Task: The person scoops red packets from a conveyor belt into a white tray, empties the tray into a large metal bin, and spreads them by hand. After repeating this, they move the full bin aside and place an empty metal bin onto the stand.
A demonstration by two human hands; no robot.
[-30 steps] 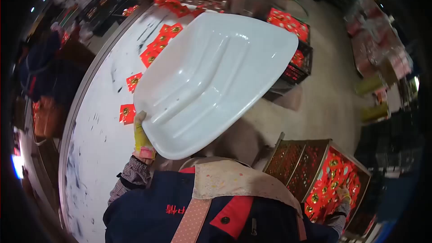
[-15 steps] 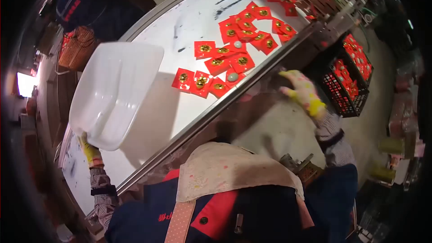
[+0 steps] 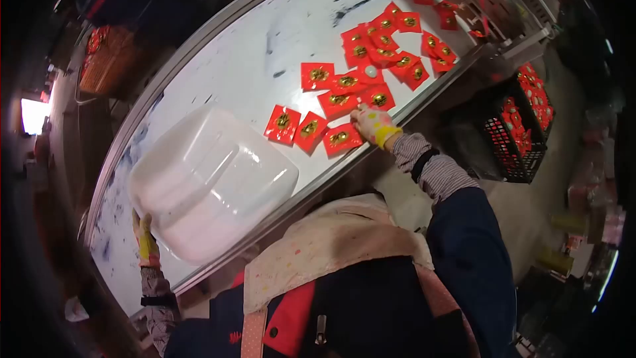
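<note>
On the surface (image 3: 252, 46), the left hand (image 3: 144, 242) is clamping the rim of an empty white plastic scoop (image 3: 212, 182). The right hand (image 3: 372, 124) is touching the nearest red packets (image 3: 341, 138), grip unclear. Seemingly little is done: some 20 packets are lying loose beyond it, 0 in the scoop.

The tub (image 3: 212, 182) lies over the near edge of the table (image 3: 252, 46), toward its left end, with the left hand (image 3: 144, 242) gripping its left rim. The packets (image 3: 358, 73) lie spread on the table's right half. The right hand (image 3: 371, 122) rests on those nearest the table's near edge. The crate (image 3: 523, 126) stands off the table, beside its right end. The basket (image 3: 106, 59) sits behind the table's far edge.
</note>
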